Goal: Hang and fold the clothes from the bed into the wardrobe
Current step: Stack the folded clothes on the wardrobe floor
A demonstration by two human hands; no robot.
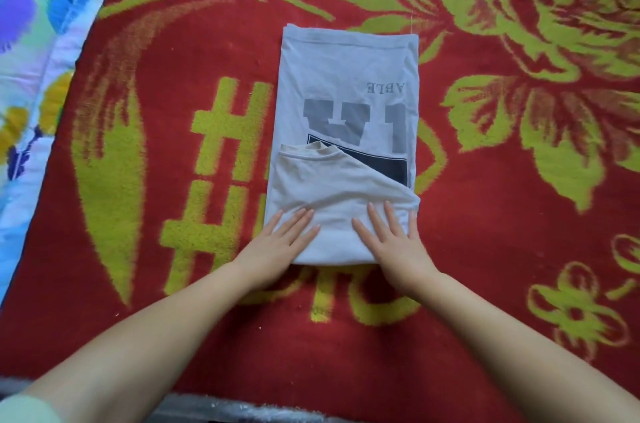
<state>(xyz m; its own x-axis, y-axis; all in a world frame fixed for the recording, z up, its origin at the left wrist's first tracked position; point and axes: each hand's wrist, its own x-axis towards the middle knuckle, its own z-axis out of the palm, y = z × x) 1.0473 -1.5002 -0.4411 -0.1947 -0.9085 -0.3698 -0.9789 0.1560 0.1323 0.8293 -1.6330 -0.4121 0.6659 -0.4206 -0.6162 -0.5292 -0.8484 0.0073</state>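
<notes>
Head view: a pale grey T-shirt lies folded into a long narrow strip in the middle of a red blanket w/ yellow-green flower pattern. The strip runs away from the person; its far hem is at the top, near end under the hands. The print on the shirt reads upside down from this side: small letters "ABLE" near the right edge, w/ more letters cut off by the fold, then big grey block characters below it, approx. an "A" and part of another char, then a dark navy block. The neck end w/ ribbed collar is folded over the lower part, covering some of the print.

Left hand lies flat on the near left corner of the shirt, fingers straight & slightly spread, pressing cloth down. Right hand lies flat on the near right part, fingers straight & fanned, also pressing. Both forearms are bare.

At left edge: floral bedding in white, blue, purple & yellow, overlapping the blanket. Large yellow-green characters are woven in the blanket left of the shirt, and more below it, partly hidden by the forearms; not readable.
</notes>
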